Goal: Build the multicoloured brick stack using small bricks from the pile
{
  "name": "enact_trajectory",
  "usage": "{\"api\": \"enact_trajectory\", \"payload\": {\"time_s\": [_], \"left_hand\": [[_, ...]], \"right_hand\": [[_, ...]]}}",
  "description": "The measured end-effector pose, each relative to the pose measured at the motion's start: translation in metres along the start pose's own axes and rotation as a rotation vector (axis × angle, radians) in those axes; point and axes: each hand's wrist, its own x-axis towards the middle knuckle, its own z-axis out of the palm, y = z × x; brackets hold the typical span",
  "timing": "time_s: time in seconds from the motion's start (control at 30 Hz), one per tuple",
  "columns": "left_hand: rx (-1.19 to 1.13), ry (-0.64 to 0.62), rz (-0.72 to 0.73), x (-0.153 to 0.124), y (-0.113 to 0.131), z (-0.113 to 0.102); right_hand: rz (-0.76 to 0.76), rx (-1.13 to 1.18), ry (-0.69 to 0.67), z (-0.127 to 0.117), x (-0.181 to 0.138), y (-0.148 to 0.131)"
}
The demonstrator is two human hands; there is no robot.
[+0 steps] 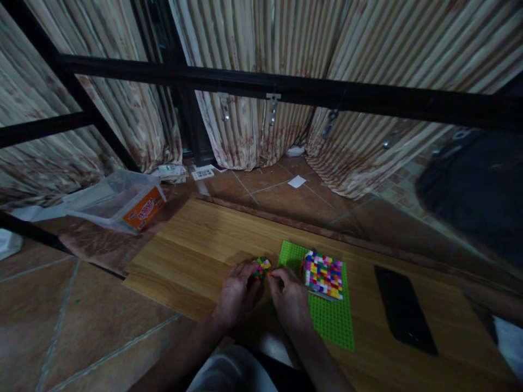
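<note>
Between my hands is a small cluster of toy bricks (262,267) in green, yellow, pink and red. My left hand (237,291) is closed around its left side. On the right, my right hand (289,296) pinches a small orange-red brick (269,274) close against the cluster; whether the two are joined I cannot tell. Beside my right hand lies a green studded baseplate (333,324). A block of many-coloured bricks (324,275) stands on its upper part.
The wooden board (183,245) carries all this, with a black phone-like slab (404,307) at its right. A clear plastic tub (118,198) with an orange label stands beyond the left end. A dark metal bar (253,79) crosses before striped curtains (261,43). White paper (297,181) lies on the tiles.
</note>
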Motion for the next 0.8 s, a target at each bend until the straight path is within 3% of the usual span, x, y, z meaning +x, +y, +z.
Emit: {"api": "enact_trajectory", "payload": {"time_s": [0.17, 0.3, 0.4, 0.53, 0.8], "left_hand": [[-0.103, 0.053, -0.045, -0.002, 0.002, 0.0], [-0.195, 0.105, -0.101, 0.002, 0.0, 0.004], [-0.291, 0.088, -0.136, 0.006, 0.002, 0.008], [-0.378, 0.045, -0.164, 0.009, 0.006, 0.01], [-0.398, 0.013, -0.183, 0.01, 0.006, 0.009]], "right_hand": [[0.17, 0.302, 0.071, -0.034, -0.009, 0.0], [0.268, 0.4, 0.2, -0.069, -0.003, 0.019], [0.287, 0.315, 0.266, -0.094, 0.009, 0.037], [0.194, 0.049, 0.24, -0.112, 0.027, 0.046], [0.055, -0.257, 0.111, -0.106, 0.043, 0.045]]}}
